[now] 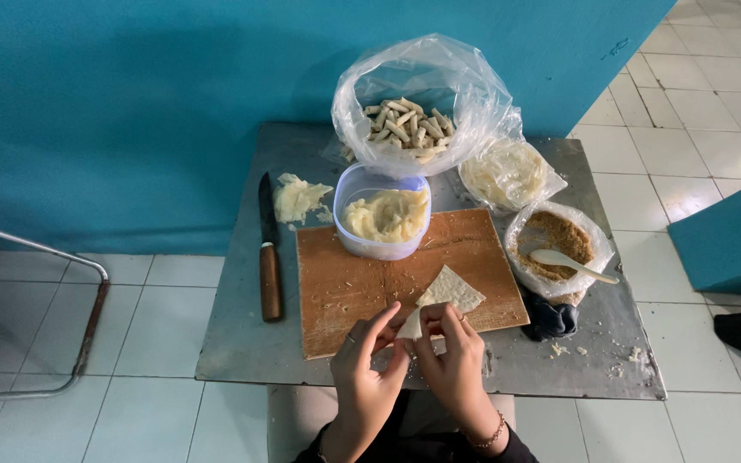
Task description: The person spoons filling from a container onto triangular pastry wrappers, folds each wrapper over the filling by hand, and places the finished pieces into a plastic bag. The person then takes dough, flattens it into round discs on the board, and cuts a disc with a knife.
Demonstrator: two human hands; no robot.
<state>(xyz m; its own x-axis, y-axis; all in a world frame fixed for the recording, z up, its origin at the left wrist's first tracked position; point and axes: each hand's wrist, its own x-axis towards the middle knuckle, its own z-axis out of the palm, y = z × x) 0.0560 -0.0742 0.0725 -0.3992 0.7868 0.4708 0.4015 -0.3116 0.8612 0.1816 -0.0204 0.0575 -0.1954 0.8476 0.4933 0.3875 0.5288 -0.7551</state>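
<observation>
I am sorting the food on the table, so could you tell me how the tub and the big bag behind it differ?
The tub is rigid plastic, holding smooth pale mash; the big bag is soft clear film, holding short pale sticks. The tub sits partly on the wooden board; the bag stands behind it on the table. Both are open-topped.

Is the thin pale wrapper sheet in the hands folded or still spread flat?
Partly folded: both hands pinch the wrapper at its near corner into a narrow roll, while the far part lies flat on the wooden board.

Cutting board (345, 291) mid-bench (242, 351): knife (268, 249) left of it, tub (383, 225) on its far edge, bag of sticks (413, 107) behind, spoon bag (559, 249) right, wrapper (446, 291) on it.
</observation>
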